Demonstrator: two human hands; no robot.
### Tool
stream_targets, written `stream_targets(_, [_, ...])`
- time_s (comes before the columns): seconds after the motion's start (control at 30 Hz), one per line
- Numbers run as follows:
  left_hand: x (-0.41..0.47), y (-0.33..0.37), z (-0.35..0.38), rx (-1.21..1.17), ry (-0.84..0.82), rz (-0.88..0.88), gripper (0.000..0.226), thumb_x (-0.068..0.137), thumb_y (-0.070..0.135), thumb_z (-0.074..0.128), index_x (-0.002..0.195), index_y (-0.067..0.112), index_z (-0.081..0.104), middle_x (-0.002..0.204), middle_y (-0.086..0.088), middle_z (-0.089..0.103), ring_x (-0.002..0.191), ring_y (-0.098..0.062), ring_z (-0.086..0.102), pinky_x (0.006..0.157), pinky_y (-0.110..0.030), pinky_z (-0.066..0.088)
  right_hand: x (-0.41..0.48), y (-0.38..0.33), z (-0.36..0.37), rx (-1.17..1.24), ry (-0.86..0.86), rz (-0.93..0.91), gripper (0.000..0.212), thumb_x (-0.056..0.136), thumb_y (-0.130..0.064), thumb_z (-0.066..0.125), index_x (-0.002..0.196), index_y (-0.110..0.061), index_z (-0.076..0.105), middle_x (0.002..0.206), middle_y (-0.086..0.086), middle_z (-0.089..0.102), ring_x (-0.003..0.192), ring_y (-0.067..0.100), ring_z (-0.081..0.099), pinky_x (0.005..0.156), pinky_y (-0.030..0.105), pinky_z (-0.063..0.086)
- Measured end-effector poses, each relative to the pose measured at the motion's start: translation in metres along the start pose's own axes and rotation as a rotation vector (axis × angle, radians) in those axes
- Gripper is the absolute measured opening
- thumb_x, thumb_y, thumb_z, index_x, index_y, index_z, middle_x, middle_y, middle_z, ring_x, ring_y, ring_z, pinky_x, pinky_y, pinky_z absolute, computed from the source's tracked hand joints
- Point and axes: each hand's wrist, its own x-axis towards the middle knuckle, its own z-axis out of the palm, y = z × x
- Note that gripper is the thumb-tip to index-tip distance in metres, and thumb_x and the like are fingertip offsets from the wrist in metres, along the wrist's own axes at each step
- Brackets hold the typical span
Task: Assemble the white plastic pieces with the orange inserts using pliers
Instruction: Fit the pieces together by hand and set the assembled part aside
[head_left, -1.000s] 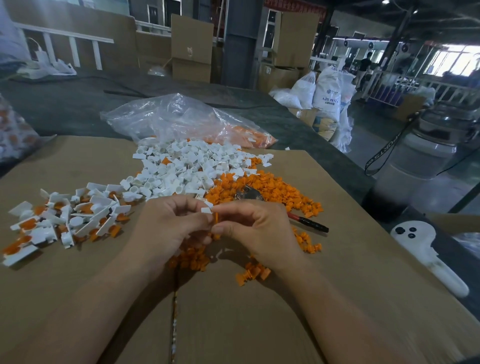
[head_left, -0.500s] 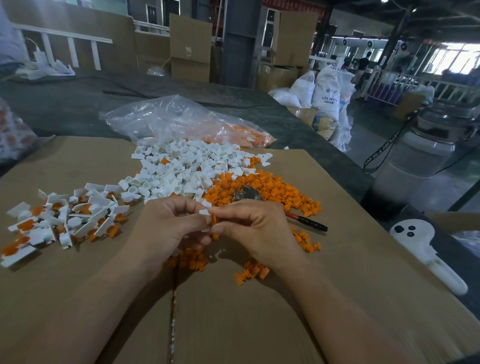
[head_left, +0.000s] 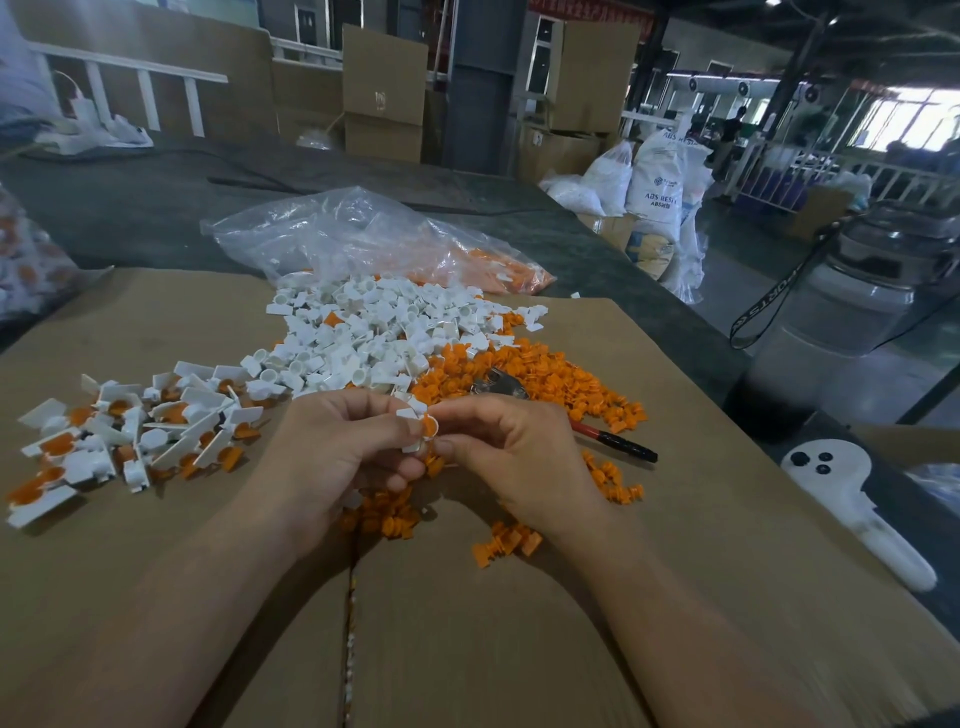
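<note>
My left hand (head_left: 337, 441) pinches a white plastic piece (head_left: 411, 415) over the cardboard. My right hand (head_left: 511, 441) pinches an orange insert (head_left: 430, 427) that sits in the piece's round cup. Behind the hands lie a heap of loose white pieces (head_left: 374, 332) and a heap of loose orange inserts (head_left: 530, 374). Pliers (head_left: 613, 441) with red and black handles lie on the orange heap, their jaws partly buried. A pile of assembled white-and-orange pieces (head_left: 130, 431) lies to the left.
The work surface is a flat cardboard box (head_left: 519, 623) with a taped seam down its middle. A clear plastic bag (head_left: 363, 239) with orange parts lies behind the heaps. A white handled device (head_left: 852, 499) rests at the right edge. Small clusters of orange inserts (head_left: 504, 540) lie near my wrists.
The orange insert now sits face-on in the white piece's cup between my fingertips; earlier it showed edge-on between the two hands. Both hands stay in the same place.
</note>
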Motion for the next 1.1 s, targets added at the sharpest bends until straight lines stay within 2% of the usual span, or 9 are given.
stream_targets(0.37, [-0.0043,0.0055,0.0016,0.039,0.005,-0.012,0.012,0.075,0.0,0.065,0.065,0.005,0.063,0.049,-0.007,0.061,0.037,-0.011,0.055,0.033,-0.014,0.037,0.0004,0.0028,0.002,-0.065,0.028,-0.054,0.019,0.082,-0.004,0.065,0.099,-0.009,0.07,0.089,-0.007,0.068,0.084,0.005,0.065,0.077,0.024,0.054])
stream_targets(0.5, [-0.0039,0.0056,0.0002,0.044,0.007,-0.004,0.018,0.073,0.0,0.067,0.058,0.01,0.066,0.051,-0.008,0.062,0.039,-0.012,0.056,0.036,-0.016,0.042,0.0002,0.0019,0.002,0.016,0.017,-0.054,0.034,0.08,-0.001,0.066,0.111,-0.015,0.064,0.095,-0.008,0.066,0.089,0.002,0.065,0.081,0.021,0.053])
stream_targets(0.67, [-0.0041,0.0037,0.0005,0.055,0.0,0.03,0.018,0.076,-0.002,0.065,0.061,0.007,0.065,0.05,-0.008,0.062,0.039,-0.012,0.057,0.036,-0.016,0.042,0.0004,0.0004,0.0025,0.066,0.041,-0.101,0.028,0.078,-0.006,0.068,0.106,-0.013,0.068,0.093,0.006,0.072,0.087,0.013,0.068,0.078,0.037,0.056])
stream_targets(0.73, [-0.0033,0.0025,0.0007,0.04,-0.007,0.036,0.024,0.076,-0.003,0.064,0.056,0.009,0.067,0.051,-0.008,0.063,0.041,-0.013,0.058,0.038,-0.018,0.046,0.0007,0.0006,0.0027,0.058,0.052,-0.115,0.026,0.078,-0.009,0.068,0.103,-0.009,0.069,0.092,0.007,0.072,0.085,0.014,0.068,0.076,0.04,0.056])
stream_targets(1.0, [-0.0033,0.0019,0.0004,0.044,-0.015,0.056,0.025,0.076,-0.003,0.065,0.055,0.01,0.068,0.053,-0.008,0.064,0.041,-0.014,0.059,0.039,-0.018,0.047,0.0007,-0.0001,0.0023,0.042,0.059,-0.135,0.022,0.078,-0.008,0.067,0.1,-0.005,0.07,0.087,0.008,0.072,0.081,0.017,0.069,0.071,0.043,0.056])
stream_targets(1.1, [-0.0034,0.0024,0.0008,0.043,-0.01,0.058,0.028,0.076,-0.003,0.065,0.054,0.014,0.07,0.051,-0.007,0.063,0.041,-0.013,0.058,0.039,-0.018,0.046,0.0003,-0.0008,0.003,0.12,0.036,-0.05,0.023,0.077,-0.005,0.068,0.1,-0.007,0.07,0.091,0.009,0.072,0.084,0.019,0.069,0.077,0.042,0.056])
